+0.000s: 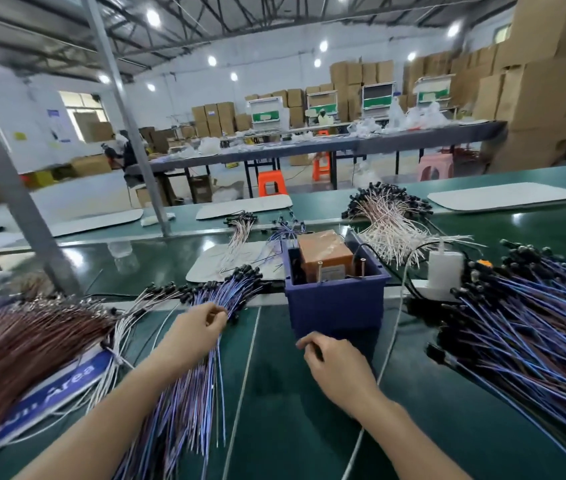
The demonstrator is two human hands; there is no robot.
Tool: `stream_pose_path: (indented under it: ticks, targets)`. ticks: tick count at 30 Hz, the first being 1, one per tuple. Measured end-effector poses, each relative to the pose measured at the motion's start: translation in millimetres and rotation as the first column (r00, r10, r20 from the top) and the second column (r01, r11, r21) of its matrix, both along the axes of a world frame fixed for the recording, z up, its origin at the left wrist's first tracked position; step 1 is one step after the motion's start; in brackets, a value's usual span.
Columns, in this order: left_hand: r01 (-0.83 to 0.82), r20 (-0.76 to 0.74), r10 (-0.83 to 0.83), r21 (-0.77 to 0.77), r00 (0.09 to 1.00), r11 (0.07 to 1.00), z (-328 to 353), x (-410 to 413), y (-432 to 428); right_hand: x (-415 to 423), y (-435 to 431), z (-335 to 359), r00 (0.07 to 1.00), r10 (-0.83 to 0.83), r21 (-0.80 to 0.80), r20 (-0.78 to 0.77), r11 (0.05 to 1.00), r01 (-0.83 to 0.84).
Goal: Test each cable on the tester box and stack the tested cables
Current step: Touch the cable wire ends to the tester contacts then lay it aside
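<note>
Two bare hands work low over the green table (292, 427). The left hand (201, 327) reaches forward and left, its fingers curled and clamped on the blue-violet bundle (198, 393) just below the black plugs. The right hand (333, 358) sits just in front of the blue bin (337, 306), knuckles up, fingers curled in with the thumb against the forefinger. Whether it pinches anything cannot be told.

One tester box (323, 254), orange-brown with a pale label, stands inside the one bin in the middle of the table.

Seven cable lots show. Three are on the left: the brown heap (14, 341), the white bundle (118, 327) and the bundle that is held. One large blue pile (534, 323) lies on the right, one pale pile (389, 220) behind the bin, and two small bunches (243, 230) beyond it.

The cables are thin and long, each capped by a small black plug, and they are fanned out with the plugs away from the person. One white charger (444, 268) stands just right of the bin.
</note>
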State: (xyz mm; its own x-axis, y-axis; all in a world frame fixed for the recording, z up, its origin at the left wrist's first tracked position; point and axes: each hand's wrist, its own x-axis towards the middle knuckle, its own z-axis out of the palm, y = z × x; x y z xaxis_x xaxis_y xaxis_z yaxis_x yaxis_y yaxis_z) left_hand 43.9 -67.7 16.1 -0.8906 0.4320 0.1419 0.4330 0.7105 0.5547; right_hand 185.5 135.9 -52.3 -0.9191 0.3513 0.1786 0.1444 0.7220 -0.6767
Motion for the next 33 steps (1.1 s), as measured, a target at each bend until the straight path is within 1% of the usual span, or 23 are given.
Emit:
stream_pose_path:
  ticks: [2, 5, 8, 10, 13, 15, 17, 18, 20, 22, 23, 24, 25, 26, 27, 28, 29, 30, 31, 32, 33]
  targets:
    - [-0.075, -0.079, 0.073, -0.013, 0.994, 0.997, -6.4, -19.3, 3.1, -1.2, 2.7, -5.3, 1.0, 0.016, -0.11, -0.022, 0.994, -0.018]
    - [-0.163, -0.126, 0.155, -0.058, 0.98, 0.985, -13.2, -45.3, 14.1, -1.6, 7.5, -6.9, 0.997, 0.007, -0.246, -0.073, 0.969, -0.025]
    - [-0.253, -0.121, 0.237, -0.133, 0.964, 0.958, -17.9, -66.3, 24.9, -1.2, 11.3, -7.6, 0.996, 0.002, -0.33, -0.091, 0.944, -0.032]
    - [-0.28, -0.111, 0.263, -0.185, 0.958, 0.942, -22.0, -76.4, 30.7, -1.0, 12.7, -6.6, 0.996, 0.01, -0.368, -0.093, 0.929, -0.043]
    - [-0.318, -0.08, 0.308, -0.216, 0.948, 0.923, -25.8, -85.6, 36.5, -2.5, 15.5, -6.2, 0.995, 0.01, -0.397, -0.095, 0.917, -0.048]
    - [-0.339, -0.031, 0.34, -0.218, 0.94, 0.915, -25.9, -88.5, 38.7, -3.5, 16.8, -7.0, 0.995, 0.009, -0.409, -0.094, 0.911, -0.047]
    - [-0.363, 0.029, 0.372, -0.155, 0.928, 0.919, -24.5, -88.1, 41.5, -4.0, 17.5, -7.2, 0.995, 0.003, -0.427, -0.098, 0.903, -0.044]
    - [-0.388, 0.053, 0.393, -0.091, 0.918, 0.917, -23.7, -86.4, 42.5, -3.7, 17.8, -7.4, 0.995, 0.001, -0.429, -0.099, 0.902, -0.044]
    - [-0.455, 0.099, 0.446, 0.107, 0.89, 0.884, -19.1, -78.7, 43.9, -2.6, 18.1, -7.4, 0.995, 0.003, -0.422, -0.1, 0.905, -0.046]
    - [-0.488, 0.145, 0.47, 0.379, 0.871, 0.787, -8.6, -65.8, 44.8, -0.8, 17.7, -6.6, 0.994, 0.003, -0.417, -0.111, 0.908, -0.049]
    - [-0.459, 0.144, 0.455, 0.52, 0.879, 0.72, -0.5, -57.0, 45.1, 0.4, 17.0, -5.5, 0.992, 0.003, -0.429, -0.124, 0.902, -0.056]
    - [-0.388, 0.099, 0.434, 0.649, 0.896, 0.654, 9.9, -45.8, 45.4, 2.3, 15.6, -3.1, 0.99, 0.006, -0.452, -0.144, 0.889, -0.071]
    - [-0.279, 0.003, 0.417, 0.748, 0.909, 0.602, 21.6, -32.3, 45.9, 5.0, 13.8, 0.8, 0.984, 0.01, -0.477, -0.178, 0.874, -0.095]
    - [-0.143, -0.125, 0.399, 0.803, 0.908, 0.578, 34.1, -15.3, 47.0, 7.8, 11.9, 5.7, 0.974, 0.007, -0.503, -0.229, 0.855, -0.125]
    - [-0.002, -0.259, 0.367, 0.815, 0.893, 0.579, 44.0, 2.8, 49.0, 10.9, 10.8, 11.1, 0.956, -0.007, -0.524, -0.294, 0.837, -0.155]
    - [0.124, -0.376, 0.315, 0.791, 0.871, 0.599, 50.2, 22.4, 52.6, 14.4, 10.1, 18.0, 0.93, -0.032, -0.542, -0.366, 0.82, -0.185]
    - [0.22, -0.465, 0.244, 0.738, 0.851, 0.638, 51.9, 42.7, 58.0, 17.7, 10.2, 26.2, 0.899, -0.067, -0.569, -0.433, 0.793, -0.216]
    - [0.286, -0.533, 0.162, 0.658, 0.83, 0.697, 48.7, 62.6, 64.1, 20.7, 12.0, 34.6, 0.866, -0.109, -0.621, -0.487, 0.741, -0.256]
    - [0.323, -0.592, 0.088, 0.551, 0.801, 0.769, 42.4, 82.0, 71.4, 23.4, 15.6, 42.5, 0.837, -0.158, -0.7, -0.524, 0.64, -0.317]
    - [0.341, -0.65, 0.02, 0.425, 0.76, 0.838, 32.9, 99.1, 79.1, 26.3, 20.6, 49.8, 0.814, -0.211, -0.779, -0.541, 0.491, -0.39]
    - [0.361, -0.696, -0.062, 0.292, 0.715, 0.886, 20.7, 113.5, 86.7, 29.7, 26.0, 55.1, 0.799, -0.263, -0.828, -0.54, 0.338, -0.448]
